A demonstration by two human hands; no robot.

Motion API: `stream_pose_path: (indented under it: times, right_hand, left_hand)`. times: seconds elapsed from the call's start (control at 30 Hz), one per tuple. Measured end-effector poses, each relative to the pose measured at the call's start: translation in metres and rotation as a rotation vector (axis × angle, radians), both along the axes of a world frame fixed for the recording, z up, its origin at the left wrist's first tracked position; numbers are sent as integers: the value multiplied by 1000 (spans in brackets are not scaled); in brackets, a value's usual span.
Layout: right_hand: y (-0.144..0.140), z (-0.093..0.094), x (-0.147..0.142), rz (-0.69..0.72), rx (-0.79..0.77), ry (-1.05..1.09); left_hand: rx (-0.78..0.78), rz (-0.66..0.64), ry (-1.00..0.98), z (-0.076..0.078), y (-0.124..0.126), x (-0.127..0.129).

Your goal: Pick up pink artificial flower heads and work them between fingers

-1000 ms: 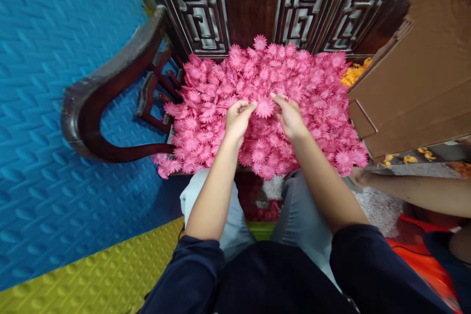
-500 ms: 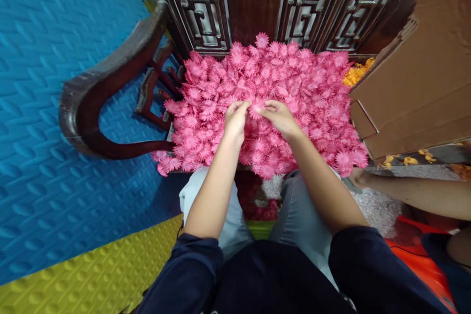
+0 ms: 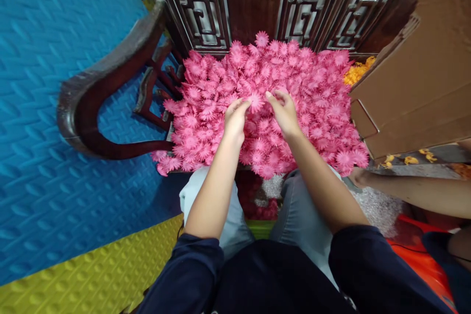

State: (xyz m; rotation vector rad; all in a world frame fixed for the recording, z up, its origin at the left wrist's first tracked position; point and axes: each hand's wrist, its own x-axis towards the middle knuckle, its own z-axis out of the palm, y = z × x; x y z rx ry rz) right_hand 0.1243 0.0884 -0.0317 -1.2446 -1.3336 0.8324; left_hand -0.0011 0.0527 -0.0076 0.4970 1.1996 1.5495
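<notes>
— What's lying underfoot?
— A blue foam mat is spreading toward nine o'clock, a yellow mat meeting it at seven.
— And behind?
— Carved dark wood panels are standing at twelve, a curved chair arm bending at ten.

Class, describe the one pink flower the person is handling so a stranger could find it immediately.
Start at the pink flower heap on the dark carved chair. At its centre, the left hand and right hand meet. The flower pinched between their fingertips is lifted, unlike the rest.
</notes>
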Motion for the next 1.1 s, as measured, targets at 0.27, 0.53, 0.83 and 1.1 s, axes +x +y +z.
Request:
stream_pose_path:
  times: [0.27, 0.53, 0.83, 1.1]
  right_hand:
    - [-11, 10, -10, 142, -134, 194]
    - [-19, 27, -8, 302, -243, 302]
    - [-21, 30, -2, 478, -548, 545]
    - [-15, 34, 4, 497, -652, 779]
  left_hand:
    - [90, 0, 55, 0, 0, 6]
    - [160, 27, 246, -3, -1, 8]
    - [171, 6, 485, -8, -4, 7]
    - [334, -221, 785, 2, -11, 2]
